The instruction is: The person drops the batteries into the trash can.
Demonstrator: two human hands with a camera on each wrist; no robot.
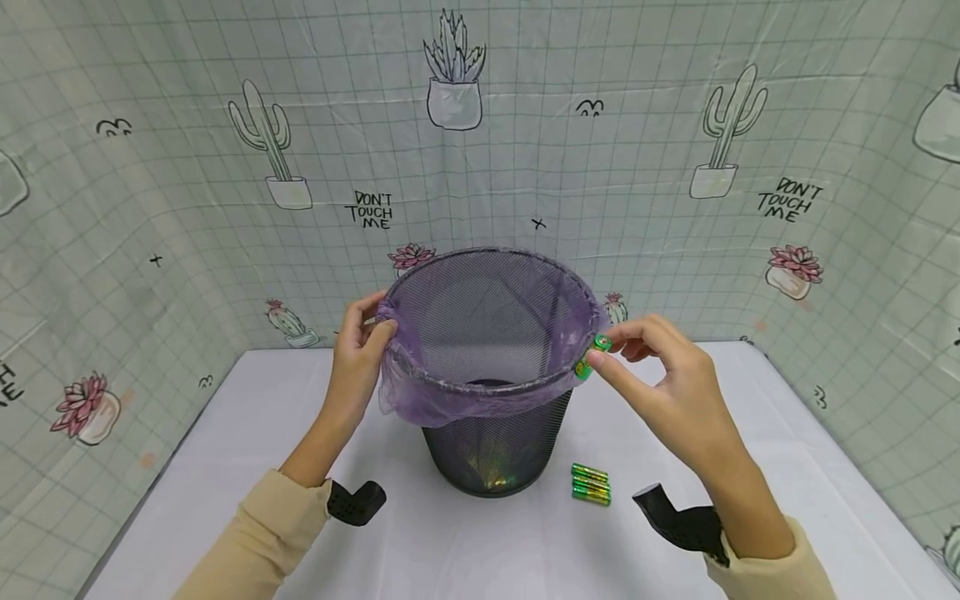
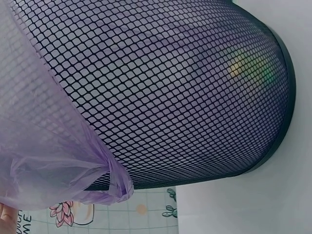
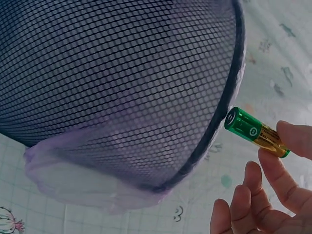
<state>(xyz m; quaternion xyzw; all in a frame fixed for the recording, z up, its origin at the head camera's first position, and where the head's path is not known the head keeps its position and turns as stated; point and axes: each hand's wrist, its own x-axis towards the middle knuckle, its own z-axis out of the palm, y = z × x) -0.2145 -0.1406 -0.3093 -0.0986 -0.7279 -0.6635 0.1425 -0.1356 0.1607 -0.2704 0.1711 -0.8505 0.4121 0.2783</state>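
Holding the lined rim of the mesh bin [image 1: 487,446] on the side facing the counter's [image 1: 247,433] left edge, our left hand [image 1: 358,346] has its thumb and fingers clamped on it. Our right hand [image 1: 667,375] pinches a green-and-gold battery [image 3: 256,132] between thumb and forefinger, the other fingers loosely bent; that battery is tilted at the rim on the side facing the right edge, and we cannot tell whether it touches. The bin stands upright about midway between the counter's left and right edges, with a purple liner [image 1: 457,406] folded over its rim. Through its mesh we see yellow-green glints [image 1: 495,481] low down, too blurred to name. Just beside its base, toward the right edge, more batteries [image 1: 591,486] lie side by side. Behind the back edge hangs a checked sheet [image 1: 525,167] printed with potted cacti.
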